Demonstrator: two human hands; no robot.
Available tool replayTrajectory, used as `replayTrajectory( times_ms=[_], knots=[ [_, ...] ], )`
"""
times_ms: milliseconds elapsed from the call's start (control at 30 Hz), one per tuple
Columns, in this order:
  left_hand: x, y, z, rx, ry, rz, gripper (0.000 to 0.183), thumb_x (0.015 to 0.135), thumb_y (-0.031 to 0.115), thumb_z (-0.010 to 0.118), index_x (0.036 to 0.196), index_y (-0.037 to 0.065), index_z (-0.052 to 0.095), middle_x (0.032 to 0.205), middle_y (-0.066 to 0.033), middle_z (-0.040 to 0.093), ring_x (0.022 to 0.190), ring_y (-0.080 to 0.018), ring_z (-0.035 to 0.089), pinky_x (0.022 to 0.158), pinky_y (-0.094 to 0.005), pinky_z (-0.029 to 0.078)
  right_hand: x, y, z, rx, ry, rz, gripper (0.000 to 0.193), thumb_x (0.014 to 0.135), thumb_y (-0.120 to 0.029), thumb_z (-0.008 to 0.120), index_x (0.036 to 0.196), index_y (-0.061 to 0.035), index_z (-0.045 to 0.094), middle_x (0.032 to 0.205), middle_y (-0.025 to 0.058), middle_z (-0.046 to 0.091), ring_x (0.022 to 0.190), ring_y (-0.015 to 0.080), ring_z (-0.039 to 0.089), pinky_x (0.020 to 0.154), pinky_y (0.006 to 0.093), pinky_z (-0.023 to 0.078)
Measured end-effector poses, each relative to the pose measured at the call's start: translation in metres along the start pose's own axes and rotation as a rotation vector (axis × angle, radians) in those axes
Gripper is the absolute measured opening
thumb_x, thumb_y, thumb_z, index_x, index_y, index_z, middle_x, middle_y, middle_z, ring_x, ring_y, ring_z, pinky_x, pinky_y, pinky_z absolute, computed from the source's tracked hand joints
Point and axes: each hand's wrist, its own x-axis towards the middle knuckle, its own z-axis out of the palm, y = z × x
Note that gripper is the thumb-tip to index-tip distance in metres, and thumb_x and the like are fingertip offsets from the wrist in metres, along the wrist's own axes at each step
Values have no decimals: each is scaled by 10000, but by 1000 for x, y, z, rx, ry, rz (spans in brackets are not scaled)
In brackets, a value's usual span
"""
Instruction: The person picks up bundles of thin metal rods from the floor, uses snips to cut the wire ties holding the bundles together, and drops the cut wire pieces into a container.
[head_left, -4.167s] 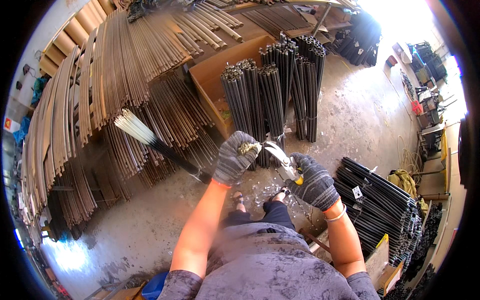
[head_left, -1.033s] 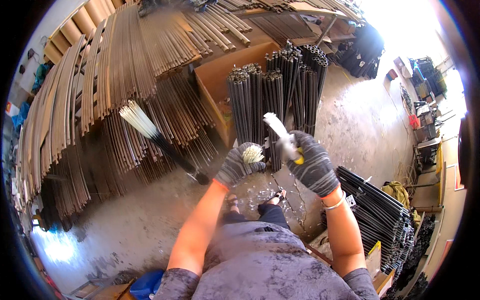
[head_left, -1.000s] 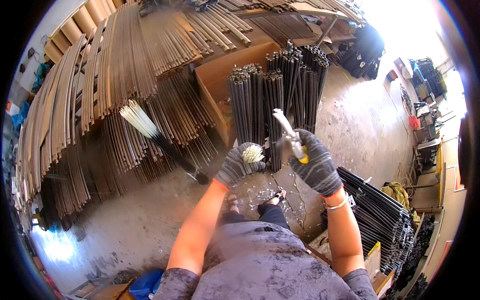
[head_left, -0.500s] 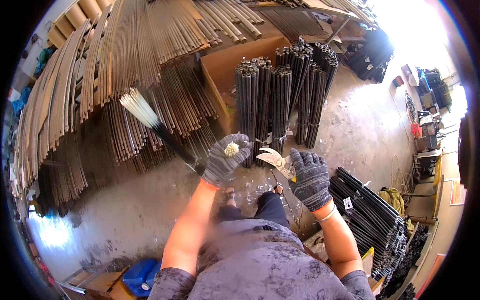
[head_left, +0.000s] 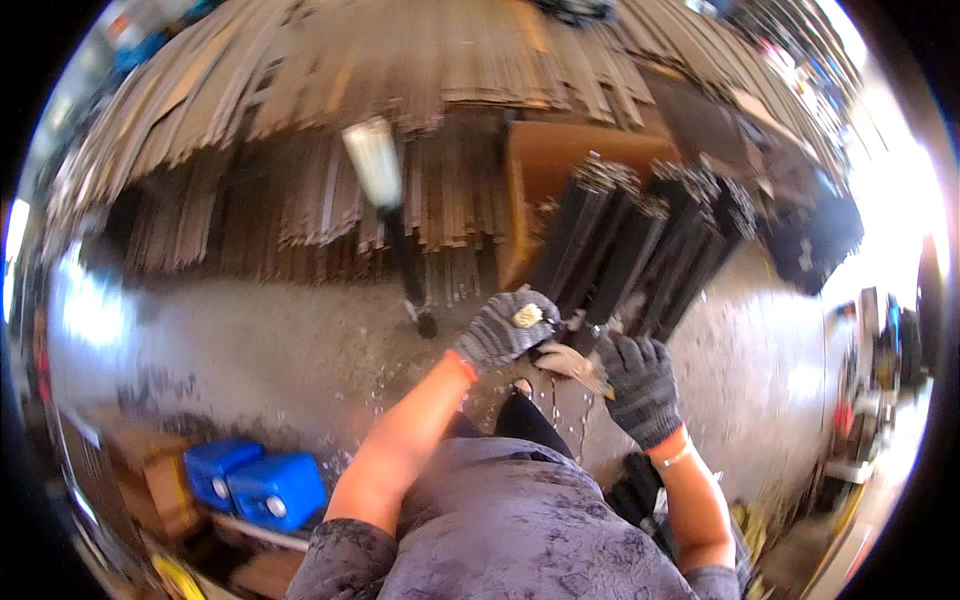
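My left hand point(head_left: 505, 328), in a grey knitted glove with an orange cuff, is closed around a bundle of thin white rods point(head_left: 528, 317) whose ends face up. My right hand point(head_left: 640, 388), gloved alike, grips hand shears point(head_left: 572, 365) with curved metal blades, which point left toward the bundle, just below my left hand. Motion blur hides whether the blades are apart. Farther left a tall bundle of rods point(head_left: 400, 240) stands on end, black below and white at its top, apart from my left hand.
Upright bundles of black rods point(head_left: 640, 240) stand ahead on the right, beside an open cardboard box point(head_left: 590, 140). Long brown strips point(head_left: 380, 70) lie stacked on a rack at the back. Two blue jugs point(head_left: 278, 490) are at the lower left. Scraps litter the floor point(head_left: 400, 375).
My view has swung left, so the upright bundles and box sit farther right and the blue jugs show fully. Both hands keep their holds and appear slightly lower and farther right.
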Motion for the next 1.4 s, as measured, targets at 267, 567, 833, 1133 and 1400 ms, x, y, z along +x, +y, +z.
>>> replayTrajectory(
  times_ms=[267,567,833,1133,1400],
  knots=[
    [-42,5,13,-59,433,-138,183,815,101,733,978,62,658,929,-84,710,881,-191,684,788,-319,551,-75,89,34,173,-184,192,535,665,-205,711,1161,-84,551,997,137,583,941,353,560,825,461,445],
    [-97,64,-55,-168,971,-252,153,877,118,680,1010,44,661,863,-55,684,740,-131,639,659,-287,542,-73,160,72,225,-222,186,500,673,-247,757,1106,-81,569,976,161,617,902,380,597,782,459,493],
    [-90,146,-202,-143,1122,-68,203,844,38,698,1041,25,650,757,-45,639,578,-67,543,503,-206,440,-75,118,117,259,-307,370,494,671,-230,747,1112,-97,571,987,170,608,908,397,598,781,480,498],
    [-77,78,-336,29,1092,-102,151,840,58,690,987,55,657,749,-36,650,543,-66,536,487,-219,461,-79,-3,145,337,-438,607,615,662,-238,758,1210,-46,556,1127,195,624,1038,373,605,901,437,494],
    [-94,-188,-355,-39,1103,-451,76,861,113,673,896,46,684,731,-3,635,622,-97,588,572,-278,482,-112,-75,154,318,-455,758,563,647,-259,783,1136,-57,590,1042,203,641,994,401,606,868,459,500]
  ],
)
